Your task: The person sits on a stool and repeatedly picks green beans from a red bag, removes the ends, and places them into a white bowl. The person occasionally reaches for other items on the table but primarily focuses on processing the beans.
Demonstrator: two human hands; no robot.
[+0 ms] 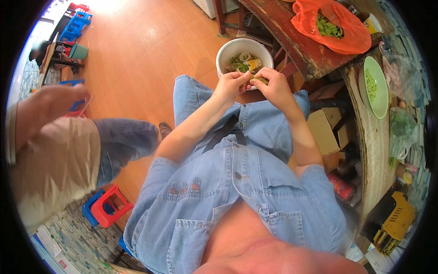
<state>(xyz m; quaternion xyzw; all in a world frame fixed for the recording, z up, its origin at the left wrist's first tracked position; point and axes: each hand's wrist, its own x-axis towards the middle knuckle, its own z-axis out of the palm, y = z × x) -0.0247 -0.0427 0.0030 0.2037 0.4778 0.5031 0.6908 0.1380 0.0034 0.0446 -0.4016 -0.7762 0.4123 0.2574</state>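
Note:
Over the near rim of a white plastic bucket, my left hand and my right hand meet fingertip to fingertip. Between them is a green bean pod, pinched in my right fingers; the left fingertips touch its other end. Inside the bucket lie green pods or shells and a yellow-and-white paper cup. An open red plastic bag with green pods rests on the worn wooden table at the upper right. Shelled green beans lie in a light green bowl on the right.
Another person in a tan top and dark jeans is close on the left. Red and blue plastic stools stand at the lower left. A cardboard box sits under the right-hand bench, with a yellow-and-black device beyond.

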